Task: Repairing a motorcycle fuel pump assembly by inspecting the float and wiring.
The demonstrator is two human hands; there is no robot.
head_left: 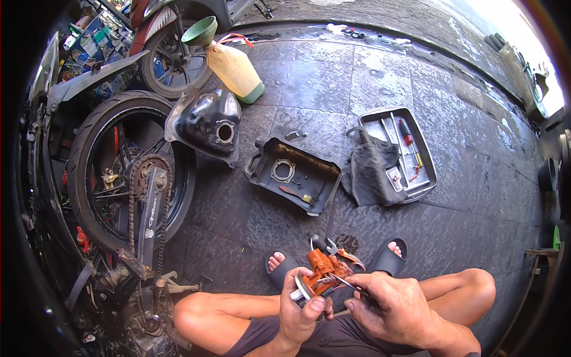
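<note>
In front of my lap, my left hand (302,309) is closed around an orange plastic fuel pump (323,265) with a white and grey base. A dark float and a short ribbon of wires stick out from the pump's far side. My right hand (392,306) is closed on a slim metal tool (344,281). The tool's tip meets the pump's side among its wires; whether it is a screwdriver or tweezers, I cannot tell. My fingers cover the tool's grip and the pump's lower part.
Ahead lies a black plastic tray (267,188) holding a metal ring, a brush and small screws. Right of it, a tool tray (433,169) carries screwdrivers and a dark cloth. A black fuel tank (205,119), a jug with funnel (235,71) and a motorcycle wheel (80,160) stand left.
</note>
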